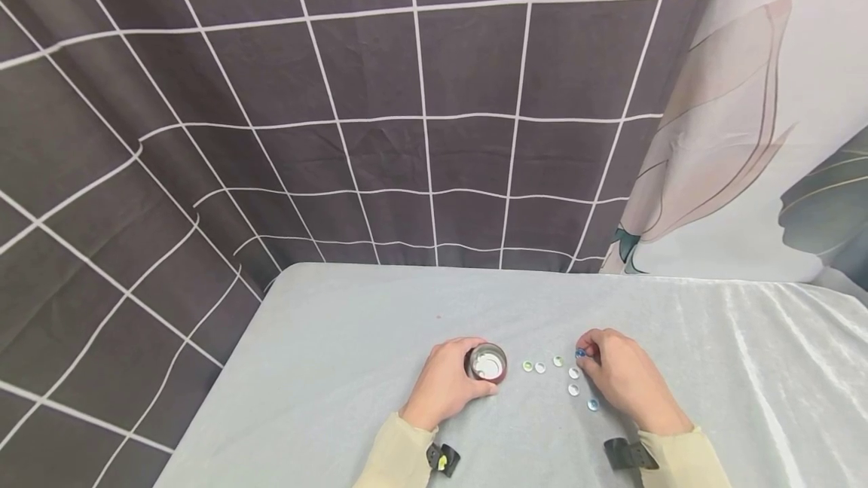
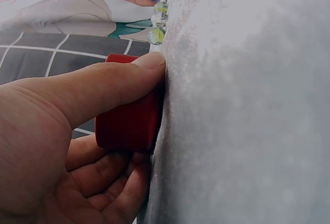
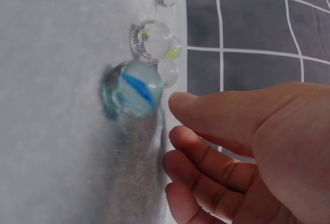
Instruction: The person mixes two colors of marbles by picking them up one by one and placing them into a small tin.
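My left hand (image 1: pixel 447 376) grips a small round tin (image 1: pixel 497 352), thumb on the near side and fingers on the far side. Its outer wall shows red in the left wrist view (image 2: pixel 129 121), and the inside is shiny and pale. To the right, my right hand (image 1: pixel 627 379) has thumb and fingertips at a blue marble (image 1: pixel 580 352), pinching it low over the cloth; in the right wrist view this marble is hidden by the hand. Another blue marble (image 1: pixel 593 404) lies on the near side of that hand, large in the right wrist view (image 3: pixel 135 90).
Between the hands lie several more marbles: a green-yellow one (image 1: pixel 527 366), a clear one (image 1: pixel 540 367), another greenish one (image 1: pixel 558 361) and two clear ones (image 1: pixel 573 390). A pale cloth (image 1: pixel 339 367) covers the table. Dark checked fabric (image 1: pixel 366 157) hangs behind it.
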`<state>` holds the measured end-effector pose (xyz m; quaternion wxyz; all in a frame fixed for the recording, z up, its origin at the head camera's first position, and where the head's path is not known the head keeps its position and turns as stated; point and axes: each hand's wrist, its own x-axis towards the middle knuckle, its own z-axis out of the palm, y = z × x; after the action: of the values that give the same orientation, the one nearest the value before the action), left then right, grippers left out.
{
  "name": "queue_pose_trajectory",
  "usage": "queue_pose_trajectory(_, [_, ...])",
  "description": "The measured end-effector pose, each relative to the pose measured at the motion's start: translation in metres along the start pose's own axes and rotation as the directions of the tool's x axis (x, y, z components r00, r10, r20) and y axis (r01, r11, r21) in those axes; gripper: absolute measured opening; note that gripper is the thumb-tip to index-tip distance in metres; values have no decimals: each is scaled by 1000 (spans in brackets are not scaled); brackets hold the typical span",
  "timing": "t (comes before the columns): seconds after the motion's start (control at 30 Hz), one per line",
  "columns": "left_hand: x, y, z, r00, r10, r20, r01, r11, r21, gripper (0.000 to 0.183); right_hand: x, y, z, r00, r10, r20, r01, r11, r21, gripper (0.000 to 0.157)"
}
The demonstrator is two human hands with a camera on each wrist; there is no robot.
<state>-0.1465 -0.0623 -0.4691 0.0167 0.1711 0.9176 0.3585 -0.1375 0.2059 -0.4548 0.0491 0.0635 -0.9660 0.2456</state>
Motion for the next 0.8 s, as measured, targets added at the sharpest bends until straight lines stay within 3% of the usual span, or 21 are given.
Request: queue_pose_trajectory(0.8, [0, -1, 0, 1000, 5, -8, -5, 1000, -11, 55, 0, -5, -3, 999, -22, -33, 22, 1000, -1, 13])
